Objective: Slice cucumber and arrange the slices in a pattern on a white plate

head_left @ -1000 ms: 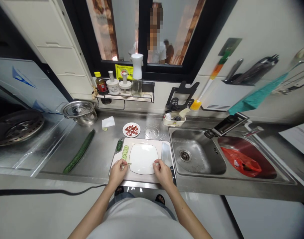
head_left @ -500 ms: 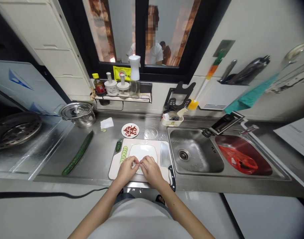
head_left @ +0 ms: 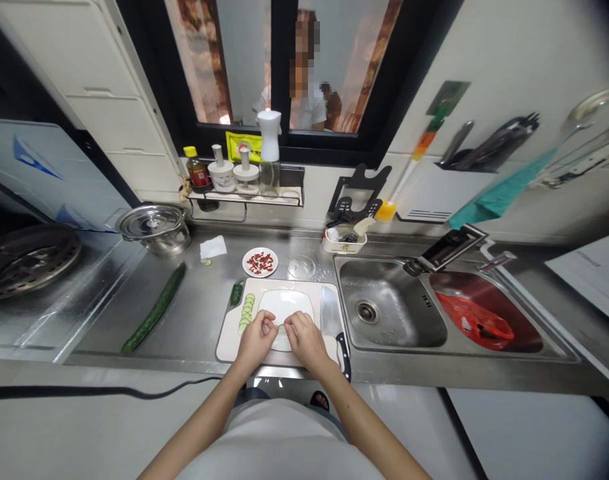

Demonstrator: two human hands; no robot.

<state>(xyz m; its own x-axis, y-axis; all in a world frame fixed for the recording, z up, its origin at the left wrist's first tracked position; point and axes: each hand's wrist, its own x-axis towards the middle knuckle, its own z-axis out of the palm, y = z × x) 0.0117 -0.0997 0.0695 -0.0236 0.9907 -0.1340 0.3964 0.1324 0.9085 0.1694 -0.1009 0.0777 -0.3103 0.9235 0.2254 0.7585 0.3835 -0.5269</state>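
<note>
Over the near part of a white square plate (head_left: 286, 302), my left hand (head_left: 256, 339) is closed, thumb and fingers together; whether anything is in them is hidden. Just to its right, my right hand (head_left: 305, 341) pinches at a small cucumber slice (head_left: 281, 327) low over the plate. The plate rests on a cutting board (head_left: 228, 337). Left of the plate lies a row of overlapping cucumber slices (head_left: 247, 312), with a cucumber end piece (head_left: 236, 293) beside it. A knife (head_left: 343, 353) lies along the board's right side, its handle toward me.
A whole cucumber (head_left: 154, 310) lies left on the counter, near a lidded steel pot (head_left: 157, 230). Behind the board stands a plate of red pieces (head_left: 260, 272). A double sink (head_left: 392, 303) with a red bag (head_left: 477, 323) is to the right. Bottles (head_left: 198, 170) stand on a rack.
My hands have moved slightly apart, so the fingertips that met over the plate now have a gap between them. A cucumber slice shows there. The board and its other things stay in place.
</note>
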